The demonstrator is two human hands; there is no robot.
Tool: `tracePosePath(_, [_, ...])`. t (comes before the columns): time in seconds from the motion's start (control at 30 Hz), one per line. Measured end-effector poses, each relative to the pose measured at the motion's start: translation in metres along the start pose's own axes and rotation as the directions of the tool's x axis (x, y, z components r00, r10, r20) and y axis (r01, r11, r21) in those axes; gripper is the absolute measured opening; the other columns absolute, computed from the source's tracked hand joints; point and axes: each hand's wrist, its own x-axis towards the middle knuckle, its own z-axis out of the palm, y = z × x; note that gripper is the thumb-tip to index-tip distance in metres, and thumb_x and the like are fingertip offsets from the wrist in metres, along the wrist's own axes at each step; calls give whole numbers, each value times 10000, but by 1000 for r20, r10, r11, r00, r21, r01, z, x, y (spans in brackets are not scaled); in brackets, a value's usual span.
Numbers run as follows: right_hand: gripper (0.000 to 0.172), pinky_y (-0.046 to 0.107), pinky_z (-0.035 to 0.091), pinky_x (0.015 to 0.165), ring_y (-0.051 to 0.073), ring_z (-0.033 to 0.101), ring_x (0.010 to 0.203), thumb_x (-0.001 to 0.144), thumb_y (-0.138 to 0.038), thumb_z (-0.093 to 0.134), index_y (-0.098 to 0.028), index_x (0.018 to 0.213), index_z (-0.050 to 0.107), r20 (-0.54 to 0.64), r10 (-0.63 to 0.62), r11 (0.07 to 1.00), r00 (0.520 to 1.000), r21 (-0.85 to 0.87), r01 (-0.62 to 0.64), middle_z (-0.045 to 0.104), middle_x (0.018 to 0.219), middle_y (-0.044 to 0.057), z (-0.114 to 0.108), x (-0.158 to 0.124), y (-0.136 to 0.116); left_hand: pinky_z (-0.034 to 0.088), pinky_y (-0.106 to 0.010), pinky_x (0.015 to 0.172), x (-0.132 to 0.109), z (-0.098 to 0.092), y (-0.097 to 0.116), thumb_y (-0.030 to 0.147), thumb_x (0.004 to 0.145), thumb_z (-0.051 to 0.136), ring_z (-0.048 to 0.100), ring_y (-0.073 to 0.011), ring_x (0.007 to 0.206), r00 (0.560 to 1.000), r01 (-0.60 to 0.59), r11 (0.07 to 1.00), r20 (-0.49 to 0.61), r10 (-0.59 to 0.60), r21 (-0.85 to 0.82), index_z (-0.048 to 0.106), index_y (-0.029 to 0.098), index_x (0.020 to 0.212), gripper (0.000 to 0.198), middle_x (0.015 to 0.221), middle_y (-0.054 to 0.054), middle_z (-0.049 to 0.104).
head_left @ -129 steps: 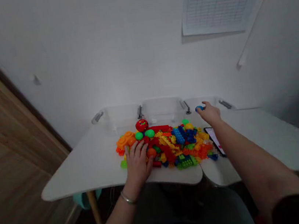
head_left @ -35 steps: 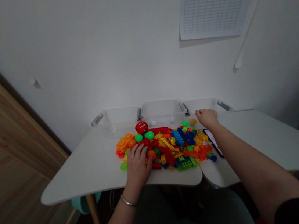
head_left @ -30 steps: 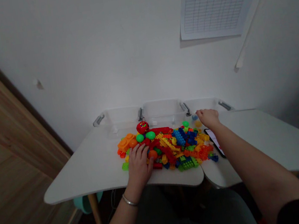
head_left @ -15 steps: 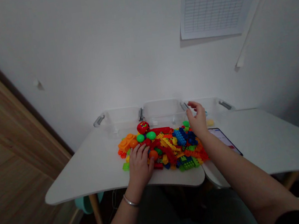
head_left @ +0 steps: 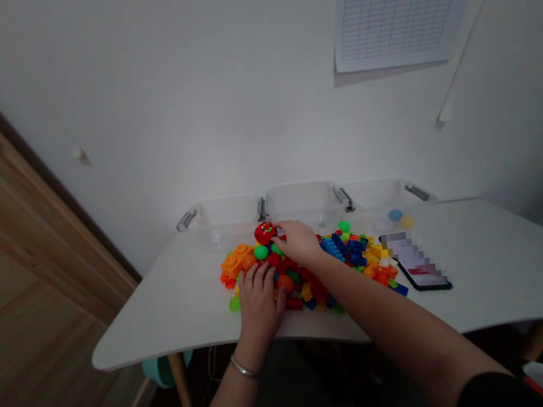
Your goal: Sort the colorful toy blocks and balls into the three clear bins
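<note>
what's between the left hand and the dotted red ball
In the head view, a green ball lies between the left hand and the dotted red ball, with a red piece beside it.

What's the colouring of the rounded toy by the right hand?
The rounded toy is red with small multicoloured spots, seen best in the head view.

From my remote seat I see the white table (head_left: 166, 319) carrying a loose heap of bright plastic blocks and rounded pieces (head_left: 307, 280), three clear bins (head_left: 304, 197) side by side behind it, and a phone (head_left: 417, 264) face up just beside its right end.
</note>
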Motion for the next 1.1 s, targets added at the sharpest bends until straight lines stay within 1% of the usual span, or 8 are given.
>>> tracePosePath(0.13, [408, 397, 399, 914, 268, 608, 1069, 936, -426, 479, -239, 1293, 545, 13, 49, 990, 999, -133, -47, 680, 1160, 100, 1, 7, -16, 282, -590, 1112, 0, 0, 0, 318, 902, 499, 483, -323, 1233, 1000, -2, 1000, 9, 2, 14, 599, 151, 1234, 385, 1286, -118, 622])
tracePosePath(0.27, [459, 416, 373, 910, 284, 617, 1058, 943, -502, 438, -187, 1260, 545, 16, 102, 974, 995, -207, -97, 682, 1137, 146, 6, 13, -26, 285, -577, 1114, -1, 0, 0, 311, 893, 503, 474, -325, 1252, 1000, 14, 1000, 2, -14, 20, 601, 150, 1231, 388, 1332, -123, 591])
tracePosePath(0.37, [493, 422, 371, 902, 285, 636, 1022, 943, -526, 421, -161, 1252, 542, 22, 104, 970, 994, -222, -97, 685, 1120, 159, 11, 18, -31, 291, -578, 1112, -1, 1, -1, 320, 884, 508, 474, -328, 1259, 999, 41, 999, -19, -41, 27, 585, 145, 1254, 417, 1335, -137, 584])
tracePosePath(0.53, [508, 436, 346, 936, 282, 646, 1005, 926, -483, 476, -110, 1267, 528, 50, 81, 962, 995, -265, -64, 695, 1069, 181, 19, 25, -34, 312, -570, 1101, -3, 5, -3, 336, 889, 500, 479, -332, 1258, 998, 52, 998, -27, -51, 39, 594, 140, 1241, 414, 1357, -155, 559])
tracePosePath(0.67, [497, 424, 352, 934, 280, 636, 1030, 931, -477, 462, -108, 1255, 532, 87, 75, 961, 993, -271, -49, 680, 1101, 200, 20, 26, -35, 307, -570, 1104, -2, 5, -3, 332, 894, 497, 481, -329, 1251, 999, 38, 999, -5, -38, 34, 597, 143, 1239, 406, 1351, -144, 570])
tracePosePath(0.83, [465, 414, 395, 905, 281, 625, 1051, 930, -466, 464, -152, 1271, 504, 81, 64, 960, 995, -278, -39, 658, 1151, 177, 16, 23, -36, 296, -563, 1112, -2, 6, -3, 324, 896, 494, 480, -323, 1253, 999, 35, 999, 6, -35, 18, 588, 154, 1258, 410, 1363, -128, 569])
tracePosePath(1.0, [433, 374, 463, 835, 261, 650, 1004, 916, -480, 492, -174, 1222, 498, 87, 111, 972, 990, -215, -90, 662, 1124, 146, 15, 23, -40, 295, -567, 1110, -2, 6, -3, 325, 896, 495, 478, -325, 1253, 999, 42, 999, 12, -42, 12, 592, 148, 1251, 409, 1364, -134, 567])
tracePosePath(1.1, [404, 367, 484, 816, 262, 655, 992, 892, -475, 531, -189, 1177, 516, 75, 116, 978, 990, -180, -101, 670, 1106, 124, 17, 24, -41, 302, -573, 1104, -1, 6, -2, 326, 893, 499, 479, -326, 1251, 999, 47, 999, 23, -47, 7, 592, 143, 1248, 410, 1363, -142, 565])
